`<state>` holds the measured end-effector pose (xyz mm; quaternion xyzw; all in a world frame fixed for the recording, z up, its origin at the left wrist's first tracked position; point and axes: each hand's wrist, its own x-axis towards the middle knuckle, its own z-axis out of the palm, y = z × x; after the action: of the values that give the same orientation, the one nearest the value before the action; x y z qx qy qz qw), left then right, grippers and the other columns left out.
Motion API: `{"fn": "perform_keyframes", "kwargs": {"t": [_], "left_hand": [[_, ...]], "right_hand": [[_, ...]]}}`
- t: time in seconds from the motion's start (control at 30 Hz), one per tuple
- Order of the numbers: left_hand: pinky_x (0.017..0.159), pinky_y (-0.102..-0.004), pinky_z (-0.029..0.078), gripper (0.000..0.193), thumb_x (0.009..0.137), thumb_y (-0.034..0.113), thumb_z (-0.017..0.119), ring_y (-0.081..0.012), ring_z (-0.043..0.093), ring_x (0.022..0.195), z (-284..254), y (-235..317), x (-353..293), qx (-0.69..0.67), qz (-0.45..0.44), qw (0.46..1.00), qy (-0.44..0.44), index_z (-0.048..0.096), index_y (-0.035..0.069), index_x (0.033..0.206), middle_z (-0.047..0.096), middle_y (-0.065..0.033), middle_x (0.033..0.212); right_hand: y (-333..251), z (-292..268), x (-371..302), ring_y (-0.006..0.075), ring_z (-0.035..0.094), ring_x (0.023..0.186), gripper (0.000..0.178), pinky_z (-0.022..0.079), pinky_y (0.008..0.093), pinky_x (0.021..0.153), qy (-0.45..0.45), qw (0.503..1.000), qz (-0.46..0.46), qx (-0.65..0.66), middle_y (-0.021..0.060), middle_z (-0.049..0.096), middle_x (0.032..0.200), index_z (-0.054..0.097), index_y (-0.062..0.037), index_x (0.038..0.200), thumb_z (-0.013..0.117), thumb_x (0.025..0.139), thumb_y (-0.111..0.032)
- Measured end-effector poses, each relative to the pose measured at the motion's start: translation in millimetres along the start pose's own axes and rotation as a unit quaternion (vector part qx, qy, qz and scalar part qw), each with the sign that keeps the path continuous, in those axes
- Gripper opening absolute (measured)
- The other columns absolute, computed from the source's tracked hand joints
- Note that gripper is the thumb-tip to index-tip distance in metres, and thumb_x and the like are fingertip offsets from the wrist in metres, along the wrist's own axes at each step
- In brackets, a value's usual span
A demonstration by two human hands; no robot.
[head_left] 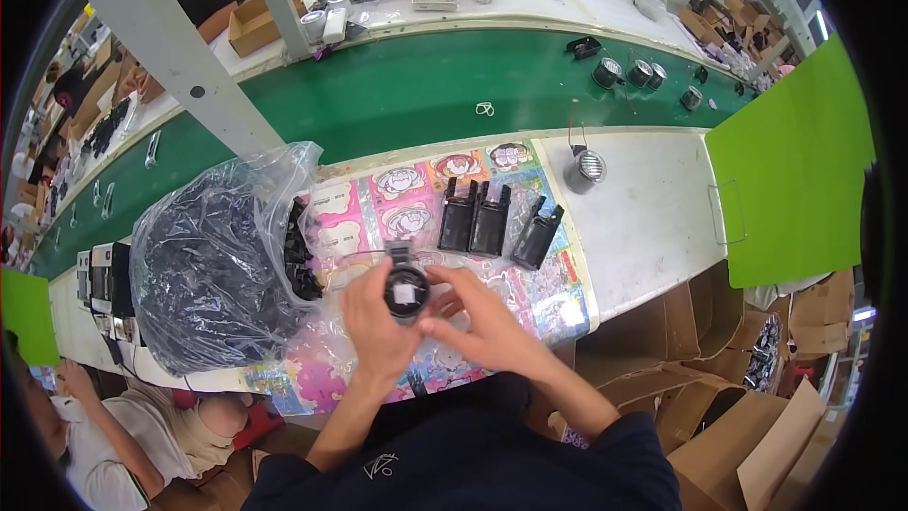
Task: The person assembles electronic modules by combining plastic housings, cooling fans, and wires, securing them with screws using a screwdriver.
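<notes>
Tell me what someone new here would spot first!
Probably the big clear plastic bag full of dark parts, on the table at left. Next, the bright green panel at the far right. Then the round black piece in the middle, held in the left hand, with the right hand at its side.

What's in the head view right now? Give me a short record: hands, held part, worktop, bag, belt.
left hand: grips the round black plastic part
right hand: fingertips at that part's right edge; firmness of contact unclear
held part: pale patch in its middle
worktop: three black rectangular plastic housings on a colourful printed sheet; round dark unit with ribbed face right of them
bag: large clear plastic bag of black parts, left of the hands
belt: green conveyor belt, beyond the worktop
</notes>
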<state>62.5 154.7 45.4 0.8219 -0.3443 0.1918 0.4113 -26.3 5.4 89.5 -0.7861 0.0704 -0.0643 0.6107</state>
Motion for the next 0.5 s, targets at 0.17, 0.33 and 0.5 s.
{"fn": "perform_keyframes", "kwargs": {"t": [0.17, 0.33, 0.5], "left_hand": [[0.096, -0.0501, 0.046, 0.068, 0.078, 0.014, 0.079, -0.0381, 0.059, 0.116, 5.3, 27.4, 2.7, -0.101, 0.127, 0.986, -0.045, 0.051, 0.008, 0.139, 0.056, -0.018, 0.133], [0.093, -0.0467, 0.048, 0.065, 0.073, 0.004, 0.076, -0.0379, 0.058, 0.112, 13.2, 37.7, 10.8, -0.221, 0.172, 0.958, -0.067, 0.054, 0.008, 0.134, 0.055, -0.0205, 0.125], [0.094, -0.0473, 0.048, 0.054, 0.081, 0.007, 0.072, -0.0389, 0.06, 0.107, 70.6, 5.2, 63.9, -0.122, -0.09, 0.985, -0.084, 0.052, -0.001, 0.13, 0.062, -0.0218, 0.115]], "right_hand": [[20.5, 14.7, -30.1, 0.0196, 0.064, 0.112, 0.069, 0.055, 0.036, 0.093, 0.1, 0.97, 0.073, 0.208, 0.014, 0.057, 0.132, 0.036, -0.0025, 0.145, 0.078, 0.092, -0.012], [39.6, -1.9, -52.0, 0.0146, 0.06, 0.109, 0.066, 0.052, 0.0312, 0.093, 0.309, 0.939, 0.086, 0.125, 0.0087, 0.057, 0.122, 0.038, -0.0041, 0.14, 0.08, 0.088, -0.004], [56.2, -26.0, -63.7, 0.0173, 0.058, 0.106, 0.067, 0.049, 0.0324, 0.094, 0.365, 0.927, 0.025, 0.079, 0.0101, 0.053, 0.12, 0.043, -0.0019, 0.139, 0.082, 0.086, -0.012]]}}
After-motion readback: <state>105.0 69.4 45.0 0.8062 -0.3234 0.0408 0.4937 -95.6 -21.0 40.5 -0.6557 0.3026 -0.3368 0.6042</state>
